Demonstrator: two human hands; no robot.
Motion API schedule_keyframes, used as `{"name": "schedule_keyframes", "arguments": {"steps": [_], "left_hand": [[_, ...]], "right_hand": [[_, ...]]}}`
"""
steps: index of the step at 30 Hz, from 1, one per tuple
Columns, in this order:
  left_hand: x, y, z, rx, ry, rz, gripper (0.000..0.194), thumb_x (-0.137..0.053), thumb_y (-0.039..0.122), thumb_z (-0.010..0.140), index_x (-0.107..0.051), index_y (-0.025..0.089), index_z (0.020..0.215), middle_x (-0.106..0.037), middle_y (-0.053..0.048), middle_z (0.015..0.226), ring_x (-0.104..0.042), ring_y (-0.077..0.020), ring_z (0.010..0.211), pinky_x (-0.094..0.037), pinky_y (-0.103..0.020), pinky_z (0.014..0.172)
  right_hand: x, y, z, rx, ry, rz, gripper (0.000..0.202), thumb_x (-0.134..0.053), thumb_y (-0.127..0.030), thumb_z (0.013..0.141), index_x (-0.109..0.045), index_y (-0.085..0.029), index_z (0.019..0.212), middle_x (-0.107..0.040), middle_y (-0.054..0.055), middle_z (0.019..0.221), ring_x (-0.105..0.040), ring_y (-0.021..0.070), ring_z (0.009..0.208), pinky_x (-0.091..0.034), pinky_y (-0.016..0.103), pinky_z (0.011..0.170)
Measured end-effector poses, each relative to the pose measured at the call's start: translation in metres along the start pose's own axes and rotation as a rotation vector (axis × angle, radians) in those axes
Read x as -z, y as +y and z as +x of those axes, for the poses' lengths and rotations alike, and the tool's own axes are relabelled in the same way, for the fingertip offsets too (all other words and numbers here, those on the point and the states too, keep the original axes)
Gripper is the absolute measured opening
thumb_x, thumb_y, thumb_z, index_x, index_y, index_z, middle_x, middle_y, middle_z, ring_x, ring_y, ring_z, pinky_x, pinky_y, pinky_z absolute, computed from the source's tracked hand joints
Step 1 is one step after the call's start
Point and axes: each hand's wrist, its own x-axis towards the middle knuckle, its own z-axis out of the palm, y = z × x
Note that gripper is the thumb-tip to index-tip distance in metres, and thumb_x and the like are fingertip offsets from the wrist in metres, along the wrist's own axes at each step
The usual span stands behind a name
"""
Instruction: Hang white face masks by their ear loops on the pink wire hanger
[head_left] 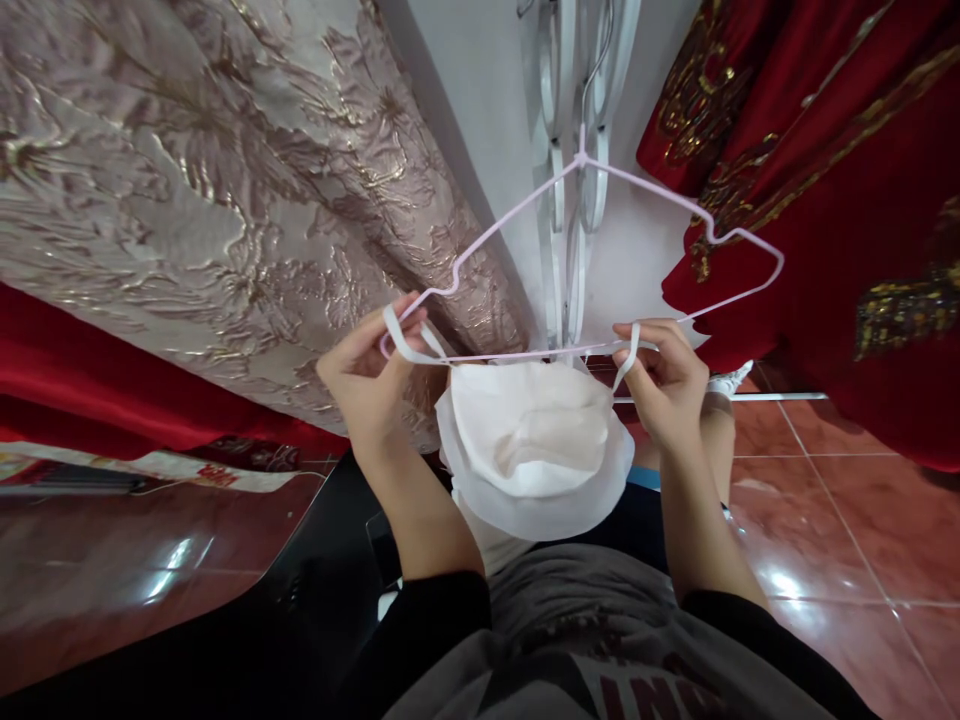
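Observation:
A pale pink hanger [517, 205] hangs by its metal hook in front of me. Below its bottom bar is a small white layered cloth piece [540, 420] with a rounded lower edge and a thin strap at each side; its exact kind is unclear. My left hand [375, 355] is closed at the hanger's left corner, fingers pinching the left strap [401, 345], which loops around that corner. On the other side, my right hand [666, 380] pinches the right strap [628, 355] beside the bar, with the fingers curled in. The hanger's lower right end passes behind this hand.
White hanging rings [551, 75] run down the wall behind the hanger. Embossed pink-gold fabric [247, 180] hangs on the left, red fabric with gold trim [795, 220] on the right. A black surface [300, 580] lies lower left; reddish floor tiles [862, 520] show lower right.

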Motion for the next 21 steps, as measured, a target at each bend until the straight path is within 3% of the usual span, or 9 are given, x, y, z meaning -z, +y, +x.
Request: {"name": "schedule_keyframes", "arguments": {"steps": [4, 8, 10, 13, 15, 18, 21], "left_hand": [[-0.017, 0.014, 0.023, -0.068, -0.153, 0.057, 0.008, -0.091, 0.026, 0.094, -0.088, 0.021, 0.099, -0.086, -0.002, 0.09, -0.08, -0.0165, 0.081, -0.064, -0.03, 0.077], [-0.02, 0.015, 0.033, -0.104, -0.326, 0.081, 0.018, -0.08, 0.032, 0.105, -0.083, 0.021, 0.092, -0.077, 0.0, 0.078, -0.071, -0.0153, 0.072, -0.057, -0.029, 0.068], [-0.024, 0.007, 0.025, -0.069, -0.251, 0.003, 0.019, -0.08, 0.033, 0.105, -0.083, 0.02, 0.091, -0.076, -0.001, 0.08, -0.071, -0.0149, 0.073, -0.057, -0.03, 0.07], [-0.038, -0.014, -0.004, 0.147, 0.091, -0.268, 0.013, -0.086, 0.034, 0.099, -0.08, 0.022, 0.096, -0.075, 0.0, 0.085, -0.07, -0.0134, 0.072, -0.056, -0.029, 0.069], [-0.051, -0.027, -0.029, 0.336, 0.245, -0.405, 0.022, -0.088, 0.041, 0.097, -0.075, 0.025, 0.103, -0.074, 0.001, 0.088, -0.073, -0.0139, 0.078, -0.059, -0.031, 0.079], [-0.072, -0.032, -0.059, 0.467, 0.241, -0.457, 0.033, -0.083, 0.053, 0.099, -0.071, 0.024, 0.106, -0.08, -0.004, 0.099, -0.079, -0.0199, 0.1, -0.06, -0.037, 0.099], [-0.084, -0.026, -0.069, 0.393, 0.2, -0.448, 0.04, -0.082, 0.061, 0.098, -0.067, 0.024, 0.101, -0.08, -0.003, 0.093, -0.08, -0.0205, 0.096, -0.061, -0.037, 0.099]], "right_hand": [[-0.003, -0.001, -0.004, -0.01, 0.0, -0.022, 0.019, -0.078, -0.038, 0.099, -0.084, -0.029, 0.114, -0.069, 0.003, 0.109, -0.052, 0.0079, 0.066, -0.041, 0.029, 0.055], [0.0, -0.001, -0.002, 0.004, 0.023, -0.08, 0.022, -0.078, -0.043, 0.098, -0.084, -0.027, 0.111, -0.068, 0.004, 0.106, -0.056, 0.0113, 0.074, -0.042, 0.028, 0.056], [0.002, 0.0, 0.0, 0.015, 0.028, -0.079, 0.022, -0.08, -0.043, 0.097, -0.084, -0.027, 0.111, -0.067, 0.004, 0.106, -0.055, 0.0115, 0.074, -0.041, 0.027, 0.055], [0.003, 0.001, 0.001, 0.04, 0.043, -0.072, 0.022, -0.082, -0.042, 0.095, -0.085, -0.028, 0.111, -0.068, 0.005, 0.106, -0.056, 0.012, 0.076, -0.039, 0.026, 0.053], [0.001, 0.001, 0.001, 0.046, 0.05, -0.09, 0.023, -0.081, -0.044, 0.095, -0.085, -0.028, 0.111, -0.069, 0.005, 0.106, -0.058, 0.0134, 0.079, -0.04, 0.027, 0.054], [-0.005, -0.001, -0.001, 0.055, 0.054, -0.119, 0.024, -0.081, -0.047, 0.095, -0.085, -0.029, 0.111, -0.069, 0.006, 0.107, -0.063, 0.0156, 0.086, -0.044, 0.027, 0.056], [-0.006, 0.003, -0.003, 0.071, 0.058, -0.128, 0.03, -0.082, -0.047, 0.095, -0.083, -0.032, 0.121, -0.072, 0.007, 0.115, -0.069, 0.0189, 0.095, -0.051, 0.03, 0.061]]}}
